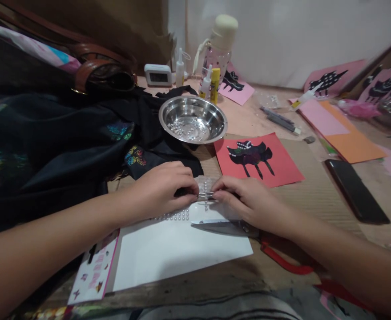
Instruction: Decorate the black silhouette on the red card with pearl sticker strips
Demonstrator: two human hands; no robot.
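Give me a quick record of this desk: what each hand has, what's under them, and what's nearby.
Left hand: pinches the pearl sheet
Right hand: holds what look like tweezers at that sheet
Under right hand: scissors, red handles, blades on the paper
Behind: bowl with loose pearls; red card with a black cutout
Left side: black cloth
Right side: phone, screen dark
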